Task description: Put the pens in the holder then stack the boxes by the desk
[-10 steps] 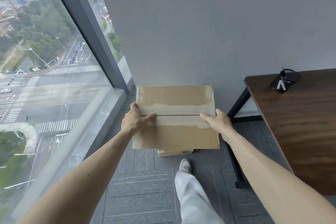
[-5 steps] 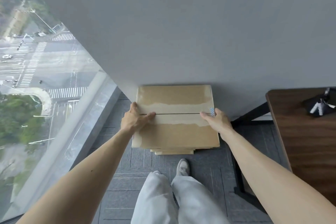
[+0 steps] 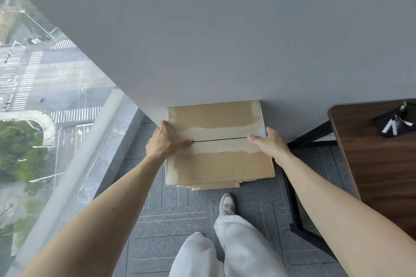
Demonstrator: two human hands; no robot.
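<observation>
Both hands, left hand (image 3: pixel 165 141) and right hand (image 3: pixel 269 143), are clamping the top box (image 3: pixel 218 144) by its sides, squaring it over the lower box (image 3: pixel 213 185) against the wall (image 3: pixel 225 40).

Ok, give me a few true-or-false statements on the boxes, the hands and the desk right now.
1. Both hands hold the top brown cardboard box, left hand and right hand at opposite sides. True.
2. The top box stands on the dark wooden desk. False: it sits over another cardboard box on the grey carpet floor.
3. The black pen holder is on the desk. True.
4. The box's top flaps stand wide open. False: they lie closed, meeting at a seam.
</observation>
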